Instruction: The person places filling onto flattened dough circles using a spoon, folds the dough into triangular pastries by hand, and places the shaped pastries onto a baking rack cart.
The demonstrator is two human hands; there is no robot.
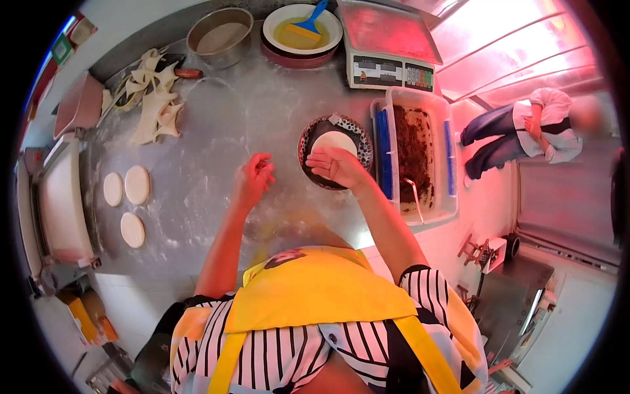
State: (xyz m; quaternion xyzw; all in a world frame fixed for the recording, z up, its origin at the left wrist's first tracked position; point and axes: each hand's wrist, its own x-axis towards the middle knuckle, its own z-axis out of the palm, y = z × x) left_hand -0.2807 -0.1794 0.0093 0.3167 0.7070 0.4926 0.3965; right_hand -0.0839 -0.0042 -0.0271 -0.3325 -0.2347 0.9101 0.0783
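Observation:
My right hand (338, 167) lies flat, fingers stretched out, over a white dough round (336, 140) in a round spotted pan (366, 138). The hand covers the lower part of the dough; whether it presses on it I cannot tell. Left of the pan, my left hand (254, 178) hovers over the floured steel table (197, 217) with loosely curled fingers and nothing in them. Farther left, three dough rounds (137, 185) lie flat on the table. Strips of dough scraps (157, 105) are heaped at the back left.
Right of the pan stands a clear plastic tub (445, 207) of dark crumbly filling (413, 144) with a spoon handle (415, 197). Along the back are a scale (394, 72), a bowl of yellow liquid (275, 26) with a blue brush (316, 13), and a metal pan (230, 56). A person (538, 125) stands right.

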